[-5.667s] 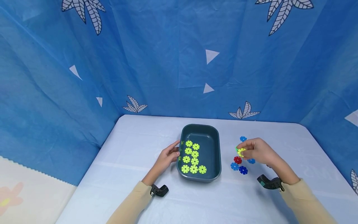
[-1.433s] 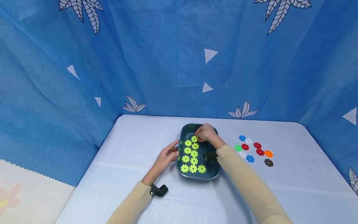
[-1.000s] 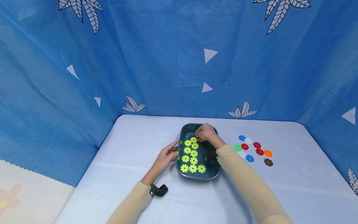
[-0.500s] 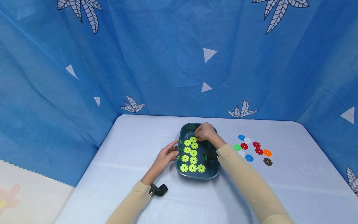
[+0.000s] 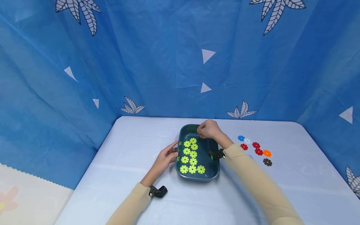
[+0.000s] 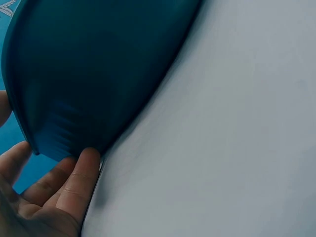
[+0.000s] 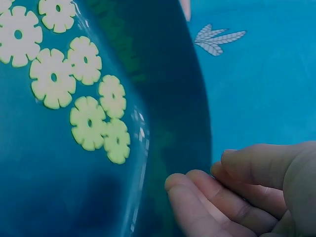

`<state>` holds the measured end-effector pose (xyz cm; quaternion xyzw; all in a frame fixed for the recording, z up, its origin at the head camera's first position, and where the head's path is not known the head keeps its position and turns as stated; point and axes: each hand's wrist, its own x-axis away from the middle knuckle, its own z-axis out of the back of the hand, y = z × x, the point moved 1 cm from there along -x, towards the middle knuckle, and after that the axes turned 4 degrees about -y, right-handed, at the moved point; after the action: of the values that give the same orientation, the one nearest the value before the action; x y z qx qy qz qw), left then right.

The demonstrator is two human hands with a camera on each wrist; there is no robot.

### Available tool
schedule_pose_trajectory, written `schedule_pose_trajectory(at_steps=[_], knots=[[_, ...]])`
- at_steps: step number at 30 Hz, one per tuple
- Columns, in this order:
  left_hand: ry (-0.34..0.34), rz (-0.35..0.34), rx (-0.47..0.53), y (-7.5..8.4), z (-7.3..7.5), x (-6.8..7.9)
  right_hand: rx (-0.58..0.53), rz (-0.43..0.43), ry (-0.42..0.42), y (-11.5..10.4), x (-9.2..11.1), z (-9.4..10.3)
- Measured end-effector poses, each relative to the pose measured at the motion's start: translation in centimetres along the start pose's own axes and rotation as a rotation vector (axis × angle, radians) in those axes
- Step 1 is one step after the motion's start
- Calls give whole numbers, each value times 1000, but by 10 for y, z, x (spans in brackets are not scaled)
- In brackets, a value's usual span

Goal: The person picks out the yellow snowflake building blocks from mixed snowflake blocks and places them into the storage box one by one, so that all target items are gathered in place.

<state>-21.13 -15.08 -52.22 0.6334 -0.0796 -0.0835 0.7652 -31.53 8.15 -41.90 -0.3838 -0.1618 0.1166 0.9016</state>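
Observation:
A dark teal tray (image 5: 198, 180) sits on the white table with several yellow-green snowflake discs (image 5: 193, 154) flat inside, mostly toward its left side. My left hand (image 5: 165, 157) touches the tray's left outer wall; in the left wrist view its fingers (image 6: 81, 185) lie extended against that wall. Over the tray's far right corner is my right hand (image 5: 209, 128). Seen from the right wrist, the thumb and fingers (image 7: 185, 195) are loosely bent, hold nothing, and are apart from the discs (image 7: 89, 123).
Right of the tray lie loose snowflake discs: red (image 5: 258, 151), orange (image 5: 267, 153), brown (image 5: 267, 162), white (image 5: 247, 141) and blue (image 5: 241, 137). The right sleeve (image 5: 253, 175) partly covers others there. A blue curtain (image 5: 180, 62) rises behind the table.
A yellow-green disc from my right hand now lies at the far end of the group in the tray. That hand has since lifted away, up and rightward. My left hand stays at the tray.

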Motion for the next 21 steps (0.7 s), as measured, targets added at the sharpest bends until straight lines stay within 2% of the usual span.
schedule_pose_trajectory(at_steps=[4,8,12,21], knots=[[-1,22,27,-1,1,0,4,22,11,4,8,11],[8,90,101,-1,5,1,-32,19,8,10,20,22],[32,137,161,6,14,-2,-66,13,40,19,31,34],[104,123,104,30,37,-3,-93,-44,116,46,63,57]])
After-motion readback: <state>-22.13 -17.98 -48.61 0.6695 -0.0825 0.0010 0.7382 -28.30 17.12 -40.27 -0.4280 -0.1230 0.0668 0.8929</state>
